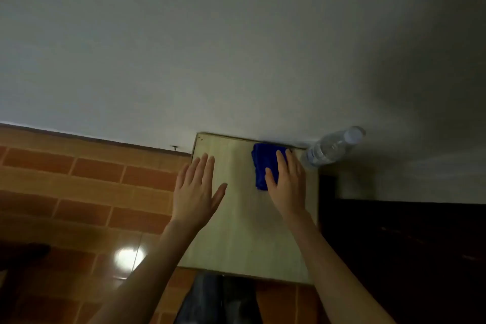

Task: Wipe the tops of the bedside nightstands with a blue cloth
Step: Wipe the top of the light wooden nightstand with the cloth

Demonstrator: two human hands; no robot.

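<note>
A folded blue cloth (263,163) is pressed against the nightstand surface (244,231) near its far right corner.

The plush, roughly rectangular cloth is partly covered by the right hand (286,184), whose fingers are laid straight on it, not curled. The left hand (196,189) is held open with straight fingers at the left edge of the pale, wood-grained rectangular top; whether it touches cannot be told. A clear plastic bottle (331,147) is seen at the far right corner against the matte white wall (236,47). Glossy orange-brown floor tiles (92,184) are seen to the left.
</note>
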